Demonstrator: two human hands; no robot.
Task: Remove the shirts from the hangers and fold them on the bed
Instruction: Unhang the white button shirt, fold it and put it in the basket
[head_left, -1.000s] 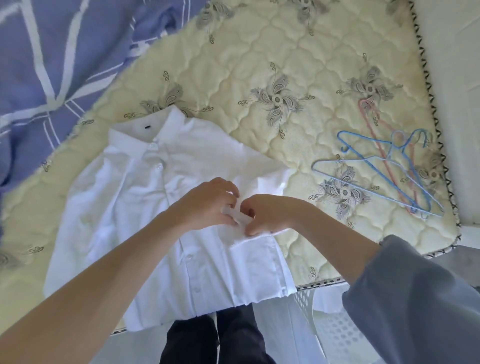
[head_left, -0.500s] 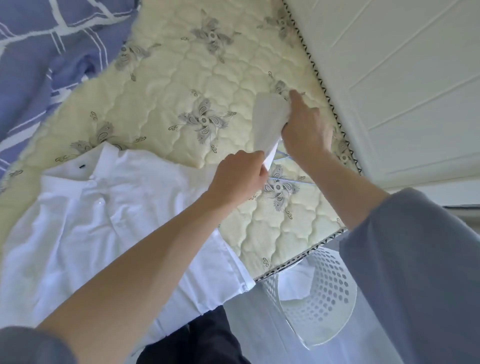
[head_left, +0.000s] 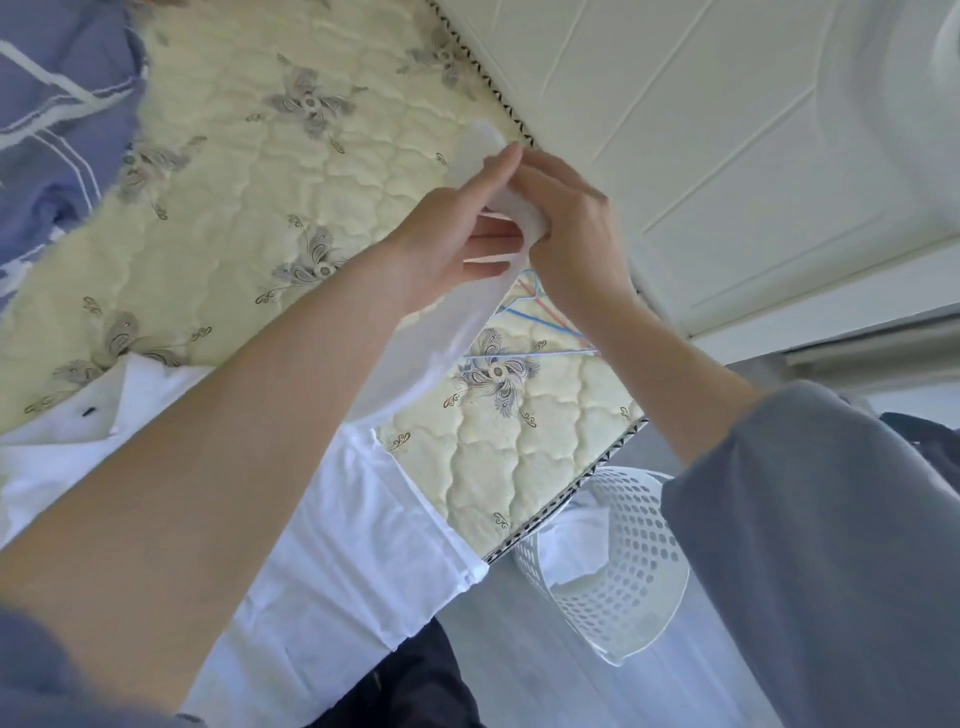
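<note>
Over the bed (head_left: 234, 218), shirt sleeve (head_left: 453, 325) raised, left hand (head_left: 447, 244) and right hand (head_left: 571, 228) pinching it

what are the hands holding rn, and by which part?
The left hand and right hand both grip the white shirt by one sleeve, near its cuff end, held up above the bed.

You had bright, even light with soft shadows; the white shirt (head_left: 363, 545) washed out, and the frame edges bowed and blurred.

Hangers (head_left: 540, 322) mostly behind right hand (head_left: 566, 234)
</note>
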